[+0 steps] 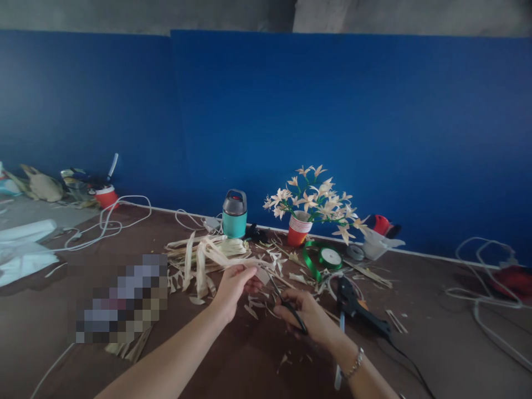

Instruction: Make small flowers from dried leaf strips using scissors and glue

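Scissors [286, 303] clamped in my right hand [310, 317] bite a husk strip [262, 275] pinched by my left hand [234, 286], so I fear nicked fingertips

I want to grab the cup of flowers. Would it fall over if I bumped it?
Probably yes. The red cup looks small and light, and the paper-like flowers spread much wider than it, so it seems top-heavy. The flowers look thin and would likely bend or crush easily. It stands on the table with nothing propping it up.
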Demonstrator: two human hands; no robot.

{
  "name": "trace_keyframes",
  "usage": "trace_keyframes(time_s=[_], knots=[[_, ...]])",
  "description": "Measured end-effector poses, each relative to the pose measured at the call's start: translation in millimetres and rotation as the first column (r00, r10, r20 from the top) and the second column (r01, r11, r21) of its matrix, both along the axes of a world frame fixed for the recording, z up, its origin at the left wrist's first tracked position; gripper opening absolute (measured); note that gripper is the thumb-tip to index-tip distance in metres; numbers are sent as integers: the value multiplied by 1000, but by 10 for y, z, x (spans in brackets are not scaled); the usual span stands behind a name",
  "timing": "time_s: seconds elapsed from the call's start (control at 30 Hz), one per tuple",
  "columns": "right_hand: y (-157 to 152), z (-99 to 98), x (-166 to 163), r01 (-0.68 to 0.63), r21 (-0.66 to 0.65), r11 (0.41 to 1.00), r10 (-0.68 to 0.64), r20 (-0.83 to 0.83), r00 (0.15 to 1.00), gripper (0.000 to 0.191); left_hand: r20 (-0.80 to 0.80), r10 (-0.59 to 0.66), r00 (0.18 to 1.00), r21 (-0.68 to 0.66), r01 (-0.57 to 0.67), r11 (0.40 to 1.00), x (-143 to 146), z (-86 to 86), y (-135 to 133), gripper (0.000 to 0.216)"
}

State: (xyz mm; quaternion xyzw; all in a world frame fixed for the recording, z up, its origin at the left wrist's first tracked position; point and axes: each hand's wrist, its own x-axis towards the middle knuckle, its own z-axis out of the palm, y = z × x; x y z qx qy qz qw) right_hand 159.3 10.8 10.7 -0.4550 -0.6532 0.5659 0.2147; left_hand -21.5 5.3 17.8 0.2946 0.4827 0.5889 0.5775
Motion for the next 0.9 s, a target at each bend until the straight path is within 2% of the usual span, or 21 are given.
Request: trace_keyframes(time_s=[0.9], knots=[[21, 69, 48, -23, 57, 998, 16, 125, 992, 35, -44, -106, 993, 1, 106, 994, -79, 6, 35, 13]])
